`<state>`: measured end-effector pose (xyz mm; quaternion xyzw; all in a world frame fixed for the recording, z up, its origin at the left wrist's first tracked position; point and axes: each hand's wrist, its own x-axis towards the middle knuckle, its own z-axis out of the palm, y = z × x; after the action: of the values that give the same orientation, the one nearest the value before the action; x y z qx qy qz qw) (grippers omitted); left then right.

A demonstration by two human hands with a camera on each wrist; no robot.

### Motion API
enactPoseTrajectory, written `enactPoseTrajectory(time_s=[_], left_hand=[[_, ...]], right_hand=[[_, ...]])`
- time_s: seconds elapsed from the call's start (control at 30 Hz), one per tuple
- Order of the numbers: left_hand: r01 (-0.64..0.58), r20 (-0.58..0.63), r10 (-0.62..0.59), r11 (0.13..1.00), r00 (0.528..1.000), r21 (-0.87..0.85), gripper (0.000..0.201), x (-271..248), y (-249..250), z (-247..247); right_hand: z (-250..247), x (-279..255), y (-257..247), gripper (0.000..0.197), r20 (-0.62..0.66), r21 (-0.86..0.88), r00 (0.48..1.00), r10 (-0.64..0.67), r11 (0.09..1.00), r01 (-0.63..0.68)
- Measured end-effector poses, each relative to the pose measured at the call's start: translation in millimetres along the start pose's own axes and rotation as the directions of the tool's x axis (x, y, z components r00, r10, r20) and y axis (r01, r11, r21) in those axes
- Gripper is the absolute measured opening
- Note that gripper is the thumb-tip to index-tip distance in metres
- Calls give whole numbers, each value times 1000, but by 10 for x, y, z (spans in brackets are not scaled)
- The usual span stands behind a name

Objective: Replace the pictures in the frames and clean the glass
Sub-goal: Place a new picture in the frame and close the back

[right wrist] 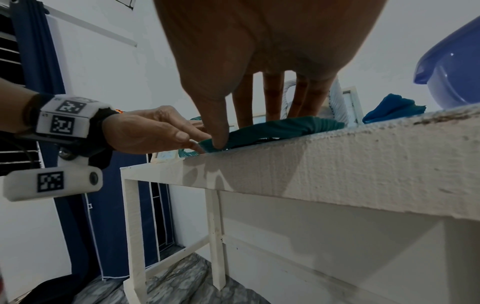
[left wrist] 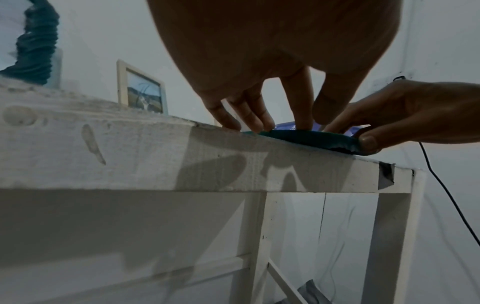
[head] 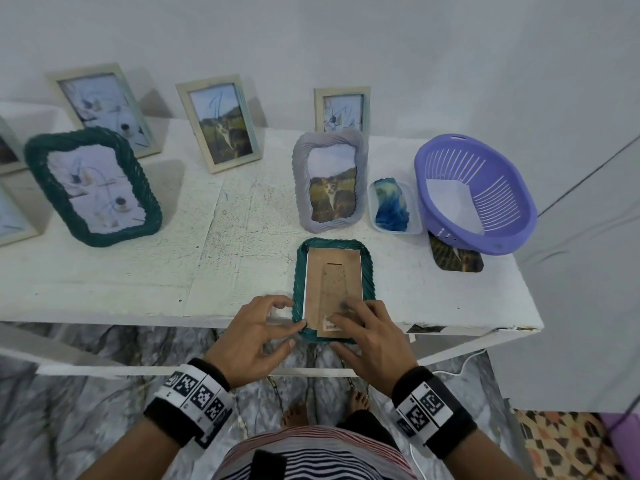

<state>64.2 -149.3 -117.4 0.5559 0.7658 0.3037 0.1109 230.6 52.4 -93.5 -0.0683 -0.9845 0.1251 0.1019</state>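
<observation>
Our left hand and right hand pinch the face-down teal woven frame; grey ribbed frame stands behind.

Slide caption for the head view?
Left hand pinches the corner of a face-down green frame; right hand grips its near end, fingers on the backing board.

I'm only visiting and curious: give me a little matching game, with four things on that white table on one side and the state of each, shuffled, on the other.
Things:
1. nearest green frame
2. grey frame
3. blue cloth
4. purple basket

States:
A. holds white paper
B. stands upright, showing a cat picture
C. lies face down, brown backing up
D. lies bunched in a clear tray

Pairs: 1-C, 2-B, 3-D, 4-A.
</observation>
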Motion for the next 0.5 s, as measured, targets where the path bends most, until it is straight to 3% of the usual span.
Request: enactPoseTrajectory(time_s=[0.2, 0.33, 0.4, 0.5], left_hand=[[-42, -45, 43, 998, 998, 37, 27, 238, 103, -130], [-30, -74, 37, 995, 997, 93, 34, 651, 213, -186], [-11, -23, 14, 988, 1000, 154, 41, 875, 252, -208], [16, 172, -71, 953, 983, 301, 56, 1155, 326, -241]], right_hand=[[-137, 101, -13, 38, 37, 75, 999, -10, 997, 7], [-305, 286, 151, 41, -51, 226, 992, 112, 969, -98], [-344, 412, 316, 48, -39, 204, 974, 224, 956, -211], [-318, 579, 530, 53, 84, 100, 945, 316, 941, -324]])
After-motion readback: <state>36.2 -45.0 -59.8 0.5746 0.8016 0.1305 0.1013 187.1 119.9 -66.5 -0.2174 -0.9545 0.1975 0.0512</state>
